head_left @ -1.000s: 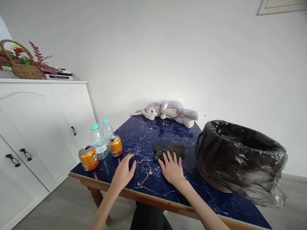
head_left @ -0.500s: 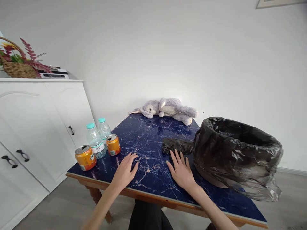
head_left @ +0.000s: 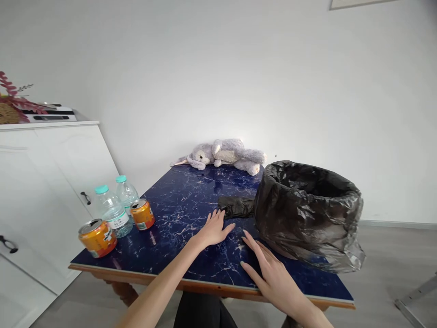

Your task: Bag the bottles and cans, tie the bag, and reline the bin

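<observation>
My left hand (head_left: 215, 229) is over the middle of the dark blue marbled table (head_left: 177, 218), open, its fingertips close to the near edge of a folded black plastic bag (head_left: 236, 206). Whether they touch it I cannot tell. Nearer the front edge, my right hand (head_left: 268, 269) is open and holds nothing, its fingers pointing forward and left. Just beyond it stands a round trash bin (head_left: 303, 214) lined with a black plastic bag folded over its rim. The bin partly hides the folded bag's right end.
Two orange soda cans (head_left: 97, 238) and two clear plastic bottles (head_left: 114, 213) with turquoise caps stand at the table's left side. A grey plush rabbit (head_left: 228, 155) lies along the back edge by the wall. A white cabinet (head_left: 54, 182) stands at left.
My left hand has moved right, toward the folded bag. My right hand has drawn back from that bag toward the front edge. The view has turned slightly right.
</observation>
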Action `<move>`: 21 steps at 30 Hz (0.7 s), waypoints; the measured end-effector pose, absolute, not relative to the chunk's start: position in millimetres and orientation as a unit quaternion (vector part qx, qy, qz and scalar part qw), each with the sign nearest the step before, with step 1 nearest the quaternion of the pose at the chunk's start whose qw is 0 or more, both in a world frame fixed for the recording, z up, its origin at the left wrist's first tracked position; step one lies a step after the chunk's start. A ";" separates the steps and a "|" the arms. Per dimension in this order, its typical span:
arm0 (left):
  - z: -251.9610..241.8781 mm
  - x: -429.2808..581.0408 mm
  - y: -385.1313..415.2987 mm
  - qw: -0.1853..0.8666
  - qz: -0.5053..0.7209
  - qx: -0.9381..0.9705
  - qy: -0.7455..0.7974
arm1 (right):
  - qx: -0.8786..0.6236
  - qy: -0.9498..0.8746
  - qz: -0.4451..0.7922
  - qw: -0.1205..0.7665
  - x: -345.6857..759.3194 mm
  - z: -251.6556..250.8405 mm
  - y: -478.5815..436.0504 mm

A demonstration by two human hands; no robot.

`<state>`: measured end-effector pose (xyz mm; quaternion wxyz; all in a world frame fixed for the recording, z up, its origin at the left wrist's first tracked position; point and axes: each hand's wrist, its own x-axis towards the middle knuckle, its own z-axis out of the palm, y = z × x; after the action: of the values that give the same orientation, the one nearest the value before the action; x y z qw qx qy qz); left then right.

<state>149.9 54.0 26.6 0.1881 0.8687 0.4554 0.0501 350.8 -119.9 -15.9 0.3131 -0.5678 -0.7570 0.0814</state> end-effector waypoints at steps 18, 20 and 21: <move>-12.4 292.9 114.2 0.086 0.240 0.872 0.418 | -0.581 -0.727 0.114 0.349 349.7 -3.6 -113.6; -15.9 290.3 114.1 0.095 0.261 0.876 0.395 | -0.578 -0.726 0.112 0.355 350.4 -3.7 -113.7; -16.8 286.2 114.6 0.101 0.272 0.879 0.378 | -0.578 -0.726 0.112 0.356 350.7 -3.7 -113.7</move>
<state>286.2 114.6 -16.8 0.1006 0.8794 0.3776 0.2718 350.7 -113.7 -3.7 0.3560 -0.5776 -0.7261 0.1117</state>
